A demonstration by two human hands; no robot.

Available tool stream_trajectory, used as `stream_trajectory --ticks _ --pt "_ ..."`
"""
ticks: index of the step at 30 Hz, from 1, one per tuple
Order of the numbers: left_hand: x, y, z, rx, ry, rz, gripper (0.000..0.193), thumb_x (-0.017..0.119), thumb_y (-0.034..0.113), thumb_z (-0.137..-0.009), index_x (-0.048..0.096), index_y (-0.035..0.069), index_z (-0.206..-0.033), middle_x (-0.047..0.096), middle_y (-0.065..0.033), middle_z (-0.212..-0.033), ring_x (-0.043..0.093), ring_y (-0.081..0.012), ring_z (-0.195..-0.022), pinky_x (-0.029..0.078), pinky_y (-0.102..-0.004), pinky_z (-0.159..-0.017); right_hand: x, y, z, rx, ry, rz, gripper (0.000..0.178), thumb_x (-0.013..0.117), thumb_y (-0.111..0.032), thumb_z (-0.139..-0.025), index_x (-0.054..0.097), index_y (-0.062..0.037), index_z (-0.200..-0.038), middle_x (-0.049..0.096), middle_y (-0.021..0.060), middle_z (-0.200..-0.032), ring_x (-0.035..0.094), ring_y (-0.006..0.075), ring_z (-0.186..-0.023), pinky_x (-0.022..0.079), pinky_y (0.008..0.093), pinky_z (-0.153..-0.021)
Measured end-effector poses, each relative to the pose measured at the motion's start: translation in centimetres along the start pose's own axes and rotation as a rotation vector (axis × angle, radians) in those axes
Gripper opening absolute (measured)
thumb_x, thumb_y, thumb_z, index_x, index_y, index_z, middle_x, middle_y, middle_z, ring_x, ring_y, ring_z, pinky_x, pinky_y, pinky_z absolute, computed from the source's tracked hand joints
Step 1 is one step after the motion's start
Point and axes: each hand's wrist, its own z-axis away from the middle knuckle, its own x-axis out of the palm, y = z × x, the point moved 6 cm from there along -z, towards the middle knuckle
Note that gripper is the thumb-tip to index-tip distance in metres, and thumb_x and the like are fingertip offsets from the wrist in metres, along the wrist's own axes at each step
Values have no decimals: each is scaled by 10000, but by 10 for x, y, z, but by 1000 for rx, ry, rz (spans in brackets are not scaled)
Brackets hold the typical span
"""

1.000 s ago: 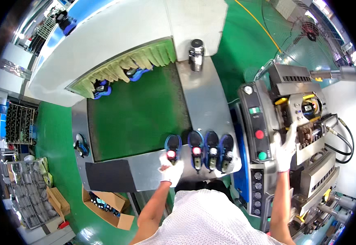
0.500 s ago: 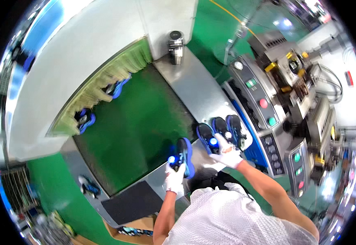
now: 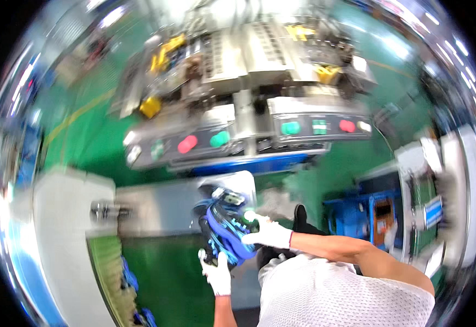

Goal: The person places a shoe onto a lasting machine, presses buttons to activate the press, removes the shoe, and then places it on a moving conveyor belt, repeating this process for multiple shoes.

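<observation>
Motion blurs the picture. My left hand [image 3: 217, 277], in a white glove, is closed around a black and blue sneaker [image 3: 211, 246]. Beside it, my white-gloved right hand [image 3: 270, 232] grips a second sneaker [image 3: 232, 223] with a purple-blue sole. The two shoes are close together, overlapping in view, over the near end of a metal ledge [image 3: 156, 210]. Just beyond them, at least one more dark sneaker [image 3: 228, 196] rests on the ledge.
Ahead stands a machine with two control panels [image 3: 319, 127] bearing red and green buttons. A metal flask [image 3: 109, 210] is on the ledge at left. A green conveyor belt [image 3: 161, 267] runs below it, with blue shoes [image 3: 129, 274] by a fringed curtain [image 3: 112, 272]. Blue crates [image 3: 352, 218] are at right.
My view has swung right toward the machine. My right hand, earlier reaching to the shoes on the ledge, now holds one. My left hand still holds its sneaker, now next to the other.
</observation>
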Motion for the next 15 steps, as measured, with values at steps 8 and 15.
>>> stream_trajectory --ticks 8,15 --pt "203 175 84 449 -651 -229 771 725 177 -903 338 -76 -1520 531 -221 -1441 550 -305 -1282 404 -412 -1121 -187 62 198 215 718 -538 984 818 -618 -705 510 -38 -1437 627 254 -1295 621 295 -1203 490 376 -1001" --pt "411 268 272 739 -1310 -198 679 771 123 -873 438 -60 -1436 638 -159 -1269 607 -209 -1151 472 -369 -1028 -267 155 424 -66 1839 -848 856 878 -279 -753 461 29 -1435 624 151 -1266 597 232 -1132 457 370 -1034"
